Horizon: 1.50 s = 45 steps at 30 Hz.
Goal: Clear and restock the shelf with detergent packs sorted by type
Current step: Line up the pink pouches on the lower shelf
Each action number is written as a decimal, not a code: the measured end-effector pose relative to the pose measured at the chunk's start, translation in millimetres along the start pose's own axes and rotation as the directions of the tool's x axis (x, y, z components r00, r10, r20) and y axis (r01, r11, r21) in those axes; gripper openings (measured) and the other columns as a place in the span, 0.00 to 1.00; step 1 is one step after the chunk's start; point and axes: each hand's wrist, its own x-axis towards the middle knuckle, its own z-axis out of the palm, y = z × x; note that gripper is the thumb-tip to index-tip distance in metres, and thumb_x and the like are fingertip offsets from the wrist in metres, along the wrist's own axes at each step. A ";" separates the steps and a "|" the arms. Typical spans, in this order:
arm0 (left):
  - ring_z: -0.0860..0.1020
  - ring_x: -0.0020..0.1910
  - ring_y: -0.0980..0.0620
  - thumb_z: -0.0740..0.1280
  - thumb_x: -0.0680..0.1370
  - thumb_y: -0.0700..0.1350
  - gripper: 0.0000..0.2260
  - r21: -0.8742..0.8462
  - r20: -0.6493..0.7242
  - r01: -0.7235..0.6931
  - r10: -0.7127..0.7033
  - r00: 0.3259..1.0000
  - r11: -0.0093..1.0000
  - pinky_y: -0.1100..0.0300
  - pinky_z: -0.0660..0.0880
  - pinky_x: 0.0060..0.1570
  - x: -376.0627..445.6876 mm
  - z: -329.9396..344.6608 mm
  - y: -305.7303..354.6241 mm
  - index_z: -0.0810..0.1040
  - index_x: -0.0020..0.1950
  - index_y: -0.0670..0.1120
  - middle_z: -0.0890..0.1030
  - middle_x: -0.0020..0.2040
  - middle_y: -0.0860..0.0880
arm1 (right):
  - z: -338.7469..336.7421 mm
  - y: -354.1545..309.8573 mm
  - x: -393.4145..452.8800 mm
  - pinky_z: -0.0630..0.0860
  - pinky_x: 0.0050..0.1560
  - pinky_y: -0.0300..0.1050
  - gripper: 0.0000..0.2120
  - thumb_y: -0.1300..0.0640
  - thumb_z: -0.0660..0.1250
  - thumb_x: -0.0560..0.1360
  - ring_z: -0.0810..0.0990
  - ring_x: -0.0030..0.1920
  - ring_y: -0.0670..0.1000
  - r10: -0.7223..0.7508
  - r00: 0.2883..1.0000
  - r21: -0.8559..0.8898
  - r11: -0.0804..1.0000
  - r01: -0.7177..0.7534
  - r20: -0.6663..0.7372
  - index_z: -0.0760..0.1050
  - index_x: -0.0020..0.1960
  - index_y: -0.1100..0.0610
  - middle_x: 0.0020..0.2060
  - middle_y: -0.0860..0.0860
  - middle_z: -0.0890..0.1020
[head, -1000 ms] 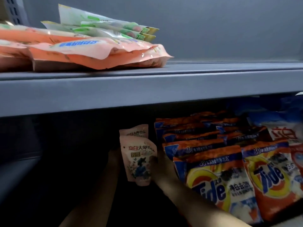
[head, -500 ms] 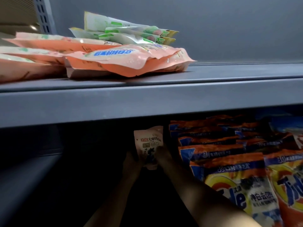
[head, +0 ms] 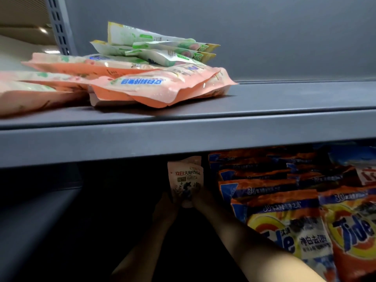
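Head view shows both arms reaching deep under the grey metal shelf board (head: 183,143), into the dark lower bay. Over the last second the small pale pink stand-up pouches with dark print (head: 185,181) have travelled further back and a little higher in the picture: a second ago they stood nearer the front, well clear of the board's edge, and now their tops sit just under it. The left hand (head: 165,208) and right hand (head: 200,198) flank the front pouch at its lower corners, fingers apparently wrapped on its bottom edge, though the gloom hides how tightly they grip. A second pouch of the same kind peeks out behind the first. Just to the right lie overlapping rows of orange and yellow Tide powder bags (head: 284,231), close beside the pouches but seemingly not touching them. Above, flat peach-coloured refill packs (head: 162,88) and pale green sachets (head: 162,49) are heaped on the upper shelf. My reading: the pouches are being seated at the back of their own column, so this type looks nearly placed; further restocking remains.
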 end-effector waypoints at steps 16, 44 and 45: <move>0.72 0.65 0.46 0.58 0.80 0.54 0.18 0.396 -0.068 0.013 0.015 0.998 0.918 0.57 0.68 0.62 -150.9 -64.4 95.2 0.72 0.68 0.51 0.73 0.68 0.46 | -58.9 -25.2 -112.2 0.70 0.65 0.51 0.24 0.56 0.61 0.77 0.69 0.68 0.59 -0.157 0.987 -0.243 0.959 0.143 -0.040 0.62 0.72 0.55 0.70 0.57 0.67; 0.65 0.66 0.46 0.61 0.75 0.46 0.21 0.861 -0.306 -0.014 0.539 0.785 0.509 0.53 0.61 0.64 -214.1 -228.7 275.4 0.69 0.68 0.51 0.71 0.68 0.49 | -174.7 -186.1 -209.3 0.69 0.61 0.46 0.21 0.55 0.62 0.75 0.66 0.66 0.50 -0.750 0.658 -0.601 0.555 0.575 -0.063 0.70 0.67 0.48 0.66 0.46 0.72; 0.64 0.68 0.47 0.61 0.74 0.46 0.23 0.863 -0.278 -0.028 0.520 0.808 0.505 0.53 0.59 0.66 -206.7 -229.5 275.4 0.68 0.70 0.52 0.69 0.70 0.50 | -170.4 -189.1 -202.1 0.66 0.64 0.46 0.22 0.54 0.61 0.75 0.65 0.68 0.51 -0.767 0.642 -0.616 0.505 0.604 0.001 0.69 0.69 0.47 0.68 0.45 0.70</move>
